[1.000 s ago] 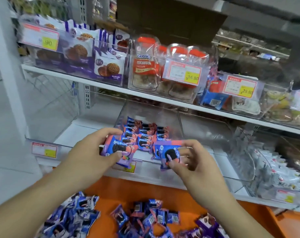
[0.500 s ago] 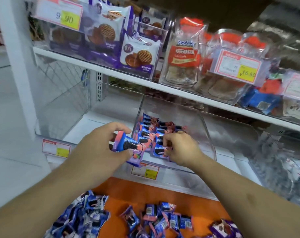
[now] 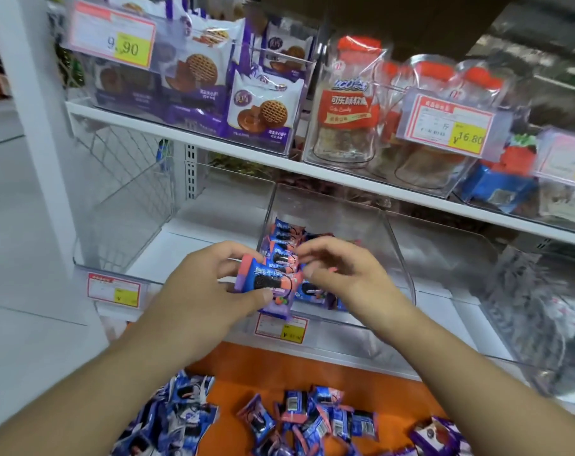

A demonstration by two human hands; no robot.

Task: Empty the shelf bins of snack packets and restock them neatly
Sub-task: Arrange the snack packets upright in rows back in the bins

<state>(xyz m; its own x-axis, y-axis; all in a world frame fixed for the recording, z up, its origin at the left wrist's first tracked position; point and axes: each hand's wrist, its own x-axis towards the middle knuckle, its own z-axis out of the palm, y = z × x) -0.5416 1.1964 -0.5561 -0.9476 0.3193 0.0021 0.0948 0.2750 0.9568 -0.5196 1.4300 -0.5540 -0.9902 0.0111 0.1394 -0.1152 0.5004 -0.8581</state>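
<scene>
My left hand (image 3: 210, 291) grips a small stack of blue-and-pink cookie snack packets (image 3: 266, 281) just in front of a clear shelf bin (image 3: 398, 258). Rows of the same packets (image 3: 284, 240) stand inside that bin. My right hand (image 3: 342, 274) hovers over the bin's front with loosely curled fingers, its fingertips at the right end of the held stack; whether it pinches a packet is hidden by blur. More loose packets (image 3: 299, 419) lie scattered on the orange ledge (image 3: 243, 366) below.
An empty clear bin (image 3: 121, 199) stands left of the cookie bin, another clear bin (image 3: 450, 258) to its right. Price tags (image 3: 113, 287) hang on the bin fronts. The upper shelf (image 3: 187, 133) holds biscuit bags and red-lidded packs. Silvery packets (image 3: 536, 311) fill a bin far right.
My right hand put its packet into the bin, then drew back toward the stack in my left hand. The view has moved closer and tilted left.
</scene>
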